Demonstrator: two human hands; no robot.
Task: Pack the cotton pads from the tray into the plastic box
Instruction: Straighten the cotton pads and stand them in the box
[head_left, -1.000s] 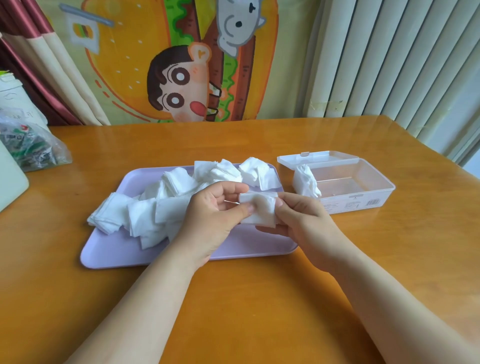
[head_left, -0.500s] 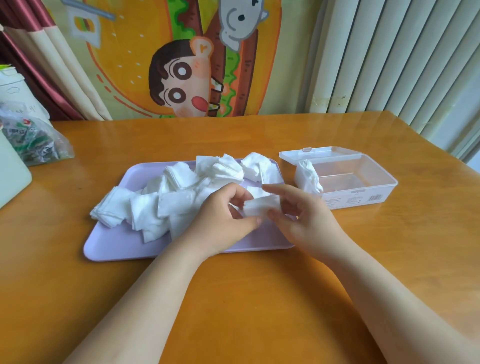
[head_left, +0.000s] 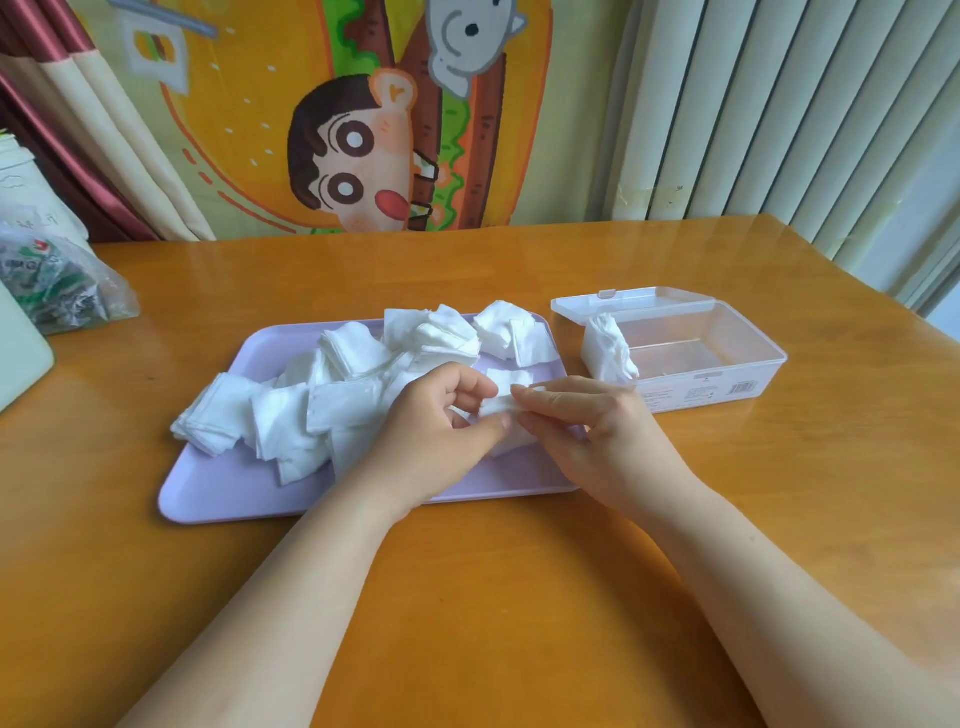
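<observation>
Left hand (head_left: 436, 423) and right hand (head_left: 584, 434) both pinch one cotton pad bunch (head_left: 496, 406) over the one tray (head_left: 218, 493); one plastic box (head_left: 727, 376) sits beside the tray.

One tray (head_left: 218, 493), one plastic box (head_left: 753, 374), one left hand (head_left: 441, 431), one right hand (head_left: 587, 436), cotton pads (head_left: 291, 415) beyond counting.

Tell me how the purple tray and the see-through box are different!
The tray is solid lilac; the box is clear. The tray is shallow and lidless; the box has taller walls and an open lid. The tray holds a big messy heap of cotton pads; the box holds only a small bunch at one end. Both sit on the table.
</observation>
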